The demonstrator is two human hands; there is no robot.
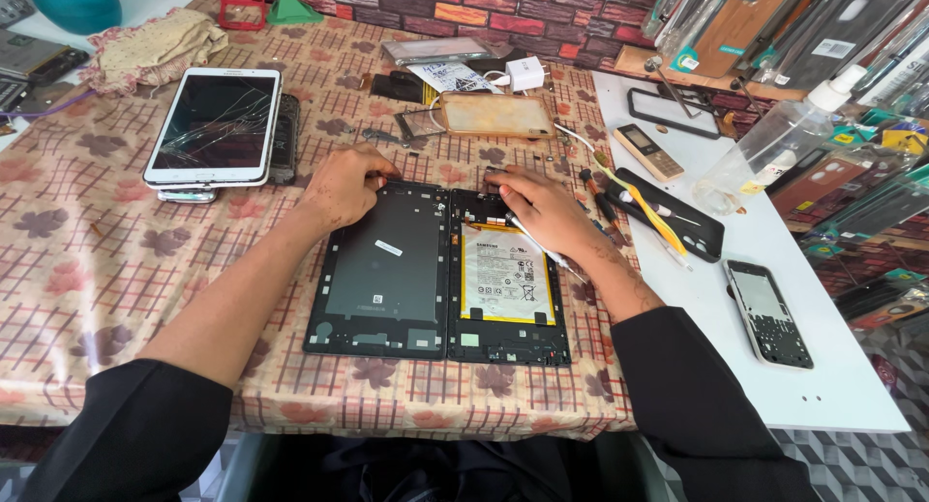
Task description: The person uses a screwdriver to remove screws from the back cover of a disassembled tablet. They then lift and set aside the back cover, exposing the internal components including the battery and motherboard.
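Observation:
An opened tablet lies on the patterned tablecloth in front of me. Its dark back cover [382, 270] lies flat on the left. The body with a white battery [505, 275] and circuit boards lies on the right. My left hand [344, 185] rests with curled fingers on the top edge of the back cover. My right hand [542, 204] sits on the top of the tablet body, fingertips pressing near the upper board, and a thin tool shaft shows under the hand.
A cracked white tablet [213, 125] lies at the upper left on another device. A tan phone case [495, 113], a charger [525, 73], a keypad phone [650, 152], screwdrivers on a black tray [702, 233], a spray bottle [774, 144] and a phone frame [769, 313] sit to the right.

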